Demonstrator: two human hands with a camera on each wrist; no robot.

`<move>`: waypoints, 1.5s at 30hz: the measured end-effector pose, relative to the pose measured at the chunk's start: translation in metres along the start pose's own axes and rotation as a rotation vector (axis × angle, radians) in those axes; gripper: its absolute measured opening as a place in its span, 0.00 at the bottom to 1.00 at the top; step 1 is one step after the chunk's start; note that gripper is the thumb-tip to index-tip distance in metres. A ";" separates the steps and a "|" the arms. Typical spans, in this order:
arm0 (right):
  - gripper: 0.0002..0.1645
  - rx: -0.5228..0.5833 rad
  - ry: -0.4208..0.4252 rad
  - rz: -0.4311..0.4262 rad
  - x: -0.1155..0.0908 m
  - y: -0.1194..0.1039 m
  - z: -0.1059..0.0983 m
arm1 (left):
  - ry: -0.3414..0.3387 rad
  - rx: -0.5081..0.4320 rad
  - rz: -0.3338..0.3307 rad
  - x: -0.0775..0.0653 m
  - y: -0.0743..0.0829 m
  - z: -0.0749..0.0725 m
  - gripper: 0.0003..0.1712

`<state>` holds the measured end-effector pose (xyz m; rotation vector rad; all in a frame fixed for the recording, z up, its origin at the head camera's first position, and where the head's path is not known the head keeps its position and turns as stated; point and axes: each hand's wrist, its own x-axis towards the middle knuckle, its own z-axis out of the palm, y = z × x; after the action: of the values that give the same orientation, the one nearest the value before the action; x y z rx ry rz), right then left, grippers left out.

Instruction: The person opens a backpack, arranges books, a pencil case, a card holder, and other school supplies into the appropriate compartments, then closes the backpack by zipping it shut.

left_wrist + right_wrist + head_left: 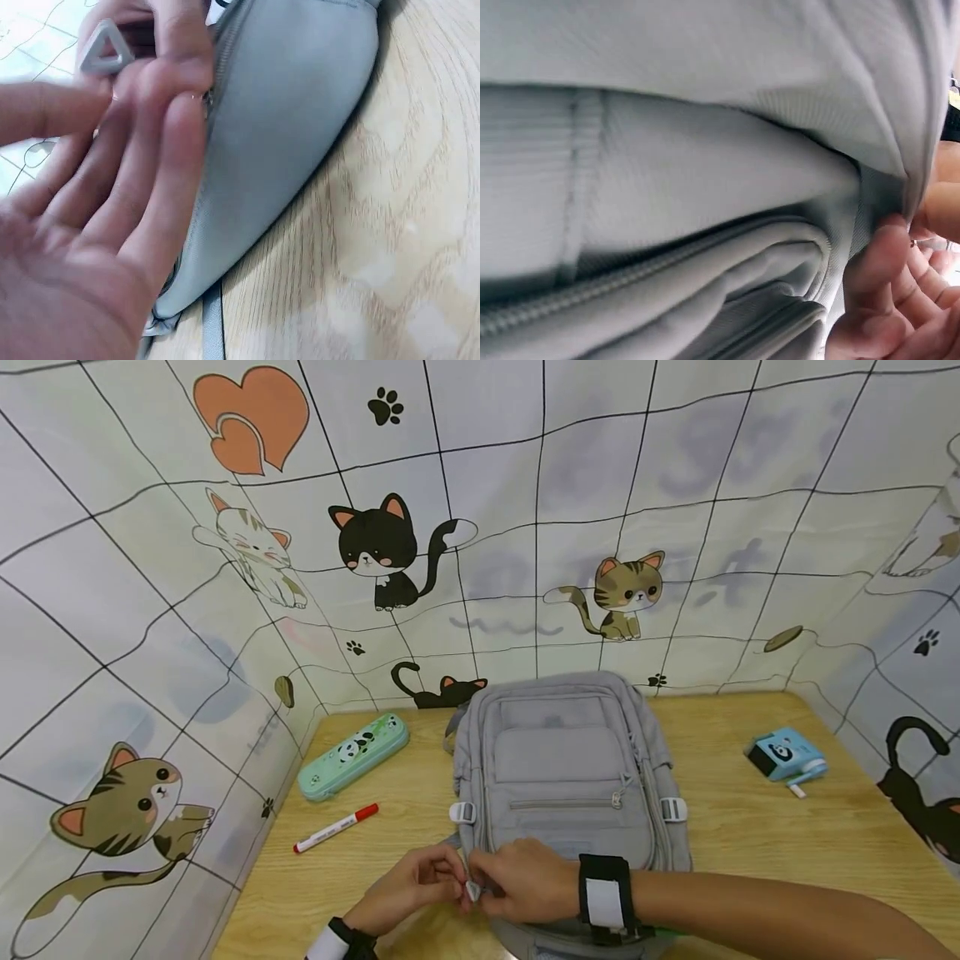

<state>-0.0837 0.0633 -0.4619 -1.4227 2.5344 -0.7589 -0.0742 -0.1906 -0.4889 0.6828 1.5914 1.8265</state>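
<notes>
A grey backpack (558, 760) lies with its front pockets up, close to the person. At its near left edge the left hand (416, 889) pinches a triangular zipper pull (107, 49) between thumb and fingertips. The right hand (525, 881) reaches across the lower front and grips the bag's edge beside the pull, fingers curled. Both hands' fingertips meet there, overlapping in the left wrist view. The zipper (225, 52) runs along the side panel, its slider partly covered by left fingers. In the right wrist view, fingers (877, 262) are at the fabric edge beside a fold.
A green panda pencil case (352, 756) and a red-capped marker (335, 828) lie left of the bag on the wooden table (720, 835). At the right is a small blue panda-printed box (791, 756) with a crank-like part. A cat-printed sheet (495, 560) surrounds the table.
</notes>
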 end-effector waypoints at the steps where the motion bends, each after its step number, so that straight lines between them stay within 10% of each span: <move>1: 0.10 0.019 0.002 0.001 0.000 0.000 -0.001 | 0.028 0.053 0.012 0.000 -0.001 0.000 0.13; 9: 0.13 0.026 0.037 -0.007 -0.012 -0.005 -0.009 | 0.051 0.642 0.198 0.006 -0.016 0.007 0.11; 18: 0.13 -0.096 0.050 -0.092 -0.021 -0.010 -0.008 | 0.085 1.043 0.424 0.016 -0.019 0.012 0.10; 29: 0.15 -0.111 0.015 -0.162 -0.037 -0.011 -0.012 | 0.038 1.032 0.372 0.019 -0.015 0.009 0.04; 38: 0.14 -0.114 0.035 -0.161 -0.048 -0.009 -0.009 | 0.021 1.176 0.538 0.031 -0.010 0.017 0.12; 45: 0.14 -0.100 -0.026 -0.098 -0.053 -0.010 -0.016 | -0.066 1.227 0.535 0.042 -0.005 0.033 0.09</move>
<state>-0.0532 0.1092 -0.4494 -1.5876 2.5317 -0.6318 -0.0782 -0.1370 -0.4900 1.7873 2.5824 0.8730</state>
